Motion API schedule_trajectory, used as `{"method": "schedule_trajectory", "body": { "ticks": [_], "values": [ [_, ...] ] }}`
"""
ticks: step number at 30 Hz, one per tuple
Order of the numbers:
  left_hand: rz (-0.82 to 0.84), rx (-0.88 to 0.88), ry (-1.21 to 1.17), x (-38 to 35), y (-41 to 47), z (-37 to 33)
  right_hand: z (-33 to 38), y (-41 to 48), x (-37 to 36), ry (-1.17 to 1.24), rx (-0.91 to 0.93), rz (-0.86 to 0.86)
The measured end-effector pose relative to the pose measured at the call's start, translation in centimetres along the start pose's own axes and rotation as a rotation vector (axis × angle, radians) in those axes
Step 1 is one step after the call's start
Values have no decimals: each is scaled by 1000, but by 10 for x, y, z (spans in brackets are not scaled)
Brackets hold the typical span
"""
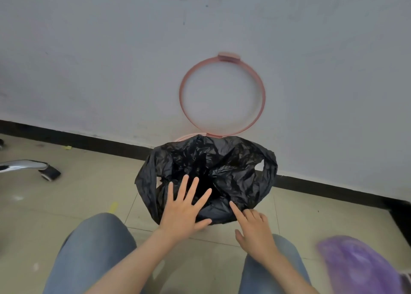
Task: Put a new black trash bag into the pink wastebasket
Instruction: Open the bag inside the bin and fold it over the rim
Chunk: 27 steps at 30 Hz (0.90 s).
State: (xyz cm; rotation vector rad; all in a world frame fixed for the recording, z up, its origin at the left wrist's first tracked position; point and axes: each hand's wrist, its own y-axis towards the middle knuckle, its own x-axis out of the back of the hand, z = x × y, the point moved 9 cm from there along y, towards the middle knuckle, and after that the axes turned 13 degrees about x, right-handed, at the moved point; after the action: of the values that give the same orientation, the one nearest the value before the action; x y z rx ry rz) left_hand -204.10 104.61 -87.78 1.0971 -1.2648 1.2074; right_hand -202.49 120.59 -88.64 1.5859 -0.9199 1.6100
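Observation:
A crumpled black trash bag is draped over the pink wastebasket, hiding almost all of it; only a sliver of pink rim shows at the back. The basket's pink ring lid is flipped up against the wall. My left hand lies flat with fingers spread on the bag's near edge. My right hand is beside it, index finger stretched out and touching the bag's near right edge, holding nothing.
The basket stands against a white wall with a black baseboard on a tiled floor. A chrome chair leg with a caster is at the left. A purple plastic bag lies at the lower right. My knees in jeans fill the bottom.

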Motion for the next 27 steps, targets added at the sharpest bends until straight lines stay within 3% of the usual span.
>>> {"method": "schedule_trajectory", "body": {
  "ticks": [2, 3, 5, 7, 8, 10, 12, 13, 16, 18, 21, 24, 25, 27],
  "values": [
    [83, 16, 30, -20, 2, 0, -18, -8, -4, 425, -195, 55],
    [97, 28, 34, -23, 2, -1, -27, -13, 3, 587, -321, -19],
    [98, 53, 30, -24, 2, -1, -45, -15, 39, 478, -421, -357],
    [86, 44, 13, -24, 6, -1, -43, -2, 66, 254, -343, -546],
    [81, 36, 15, -24, 7, 0, -37, 12, 70, 181, -289, -529],
    [63, 34, 18, -23, 8, 2, -39, 46, 53, 151, -255, -313],
    [51, 39, 16, -22, 7, 2, -55, 61, 15, 290, -325, -7],
    [57, 41, 8, -21, 7, 2, -65, 63, 2, 466, -376, 47],
    [104, 35, -17, -25, 7, 5, -87, 59, -20, 1103, -536, -87],
    [112, 4, -18, -28, 4, 11, -94, 54, -18, 1244, -615, -166],
    [94, -13, -66, -26, -1, 20, -112, 42, 2, 986, -667, -419],
    [-111, -12, -185, 1, 2, 21, -106, 43, 46, 553, -595, -598],
    [-202, -15, -177, 13, 5, 19, -97, 54, 50, 494, -535, -542],
    [-290, 66, -138, 27, 20, 21, -79, 81, 31, 424, -427, -238]
  ]
}}
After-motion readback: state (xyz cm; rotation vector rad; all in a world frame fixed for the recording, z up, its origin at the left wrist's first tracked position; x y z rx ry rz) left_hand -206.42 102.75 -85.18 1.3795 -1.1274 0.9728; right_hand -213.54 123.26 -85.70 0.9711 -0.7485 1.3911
